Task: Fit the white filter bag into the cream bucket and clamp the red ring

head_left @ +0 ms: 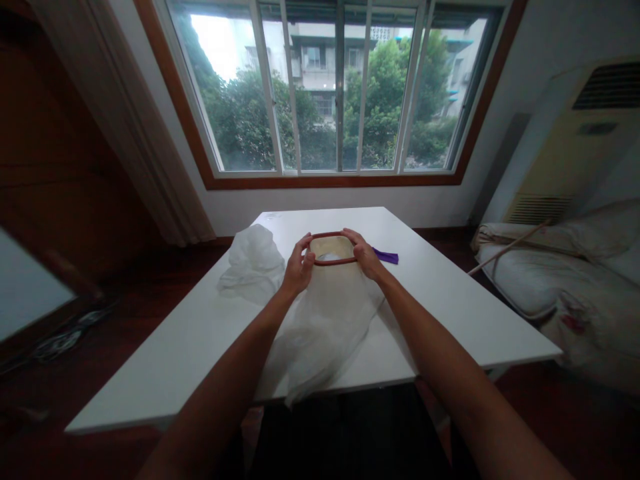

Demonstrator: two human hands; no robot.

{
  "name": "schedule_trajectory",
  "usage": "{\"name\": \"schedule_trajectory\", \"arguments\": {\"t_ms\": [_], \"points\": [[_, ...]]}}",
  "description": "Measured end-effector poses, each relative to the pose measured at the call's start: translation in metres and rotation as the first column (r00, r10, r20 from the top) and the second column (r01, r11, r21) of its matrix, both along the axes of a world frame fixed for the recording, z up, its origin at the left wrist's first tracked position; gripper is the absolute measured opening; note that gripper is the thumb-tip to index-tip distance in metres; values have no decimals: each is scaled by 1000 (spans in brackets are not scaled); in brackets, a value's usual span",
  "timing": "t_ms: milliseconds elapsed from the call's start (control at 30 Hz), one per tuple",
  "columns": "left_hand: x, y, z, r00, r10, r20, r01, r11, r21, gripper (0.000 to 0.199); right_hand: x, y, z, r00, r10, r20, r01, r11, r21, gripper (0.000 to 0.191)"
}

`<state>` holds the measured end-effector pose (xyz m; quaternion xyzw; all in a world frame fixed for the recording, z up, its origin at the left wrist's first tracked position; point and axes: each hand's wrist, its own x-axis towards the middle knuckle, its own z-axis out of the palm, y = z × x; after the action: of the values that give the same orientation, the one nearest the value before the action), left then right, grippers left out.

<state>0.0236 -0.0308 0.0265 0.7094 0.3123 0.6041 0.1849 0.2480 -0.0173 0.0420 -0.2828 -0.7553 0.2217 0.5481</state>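
Both hands hold a container with rounded corners and a reddish-brown rim (334, 262) over the table. Its inside is pale cream, with something whitish at the bottom that I cannot make out. My left hand (300, 263) grips its left side, thumb at the near corner. On the right side, my right hand (364, 253) has its fingers along the far corner and thumb near the rim. A thin, translucent white plastic bag (325, 333) spreads from below the container toward me, over the table's near edge. Whether it wraps the container is unclear.
Left of my left hand lies a crumpled white plastic bag (255, 260). A purple strip (386, 256) lies just beyond my right wrist. The white table (460, 307) ends near my body. A covered, bulky piece of furniture (525, 273) with a stick stands to the right.
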Motion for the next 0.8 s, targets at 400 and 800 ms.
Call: {"name": "schedule_trajectory", "arguments": {"t_ms": [400,800], "points": [[-1,1,4,999,-2,-43,2,1000,2,66,-2,-3,4,997,-74,21,74,997,-4,82],[-8,-3,4,998,-31,-60,28,999,-45,53,3,-8,8,997,-59,56,59,998,-13,73]]}}
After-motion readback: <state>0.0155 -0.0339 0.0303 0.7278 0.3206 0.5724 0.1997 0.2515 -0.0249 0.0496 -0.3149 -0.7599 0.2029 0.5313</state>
